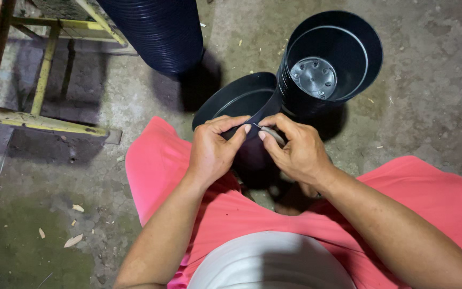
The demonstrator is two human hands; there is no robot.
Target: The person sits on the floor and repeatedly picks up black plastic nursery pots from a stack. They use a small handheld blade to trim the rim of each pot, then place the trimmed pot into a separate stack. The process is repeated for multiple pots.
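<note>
White shirt front [270, 262], lowest in the head view; bright pink garment [231, 214] over both spread knees.

Left hand [214, 151]: fingers curled over the near rim of a black plastic pot [236, 99], thumb and fingertips pinched on that rim.

Right hand [295, 152]: closed on a small grey blade-like tool [271, 134], its tip against the same rim, just beside the left fingertips. Both hands close together, nearly touching.

Black plastic pot: tilted on its side, mouth toward the camera, held above the gap between the knees.

Stack of black pots [328, 64]: just behind and right of the held pot, touching it, leaning, drain-holed base visible inside.

Second stack of dark pots [159, 32]: upper left, on the floor, well apart from the hands.

Yellow painted frame [44, 69]: far left.

Concrete floor [429, 107]: stained, with scattered pale chips [73, 241].
</note>
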